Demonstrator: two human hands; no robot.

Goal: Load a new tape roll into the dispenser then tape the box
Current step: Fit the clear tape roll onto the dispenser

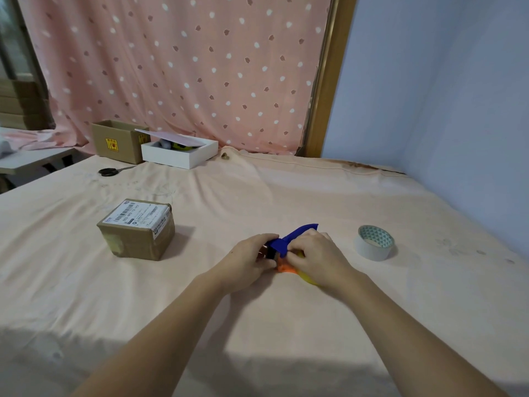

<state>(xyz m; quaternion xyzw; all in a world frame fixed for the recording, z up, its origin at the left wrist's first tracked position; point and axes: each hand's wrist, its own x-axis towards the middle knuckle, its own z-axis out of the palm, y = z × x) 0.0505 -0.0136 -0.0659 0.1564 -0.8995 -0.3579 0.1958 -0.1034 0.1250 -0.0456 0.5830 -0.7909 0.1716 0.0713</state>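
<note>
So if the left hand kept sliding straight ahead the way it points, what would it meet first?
The left hand points forward and rightward with its fingers already on the blue tape dispenser, so that comes first. Beyond it the covered table looks free, though depth is uncertain.

Soft, even indoor light, no glare, short shadow falling right of the taped box [137, 229], broad dim shadow across the near edge of the bedsheet [272, 376], wide-angle bowing at the borders, slight softness throughout.
</note>
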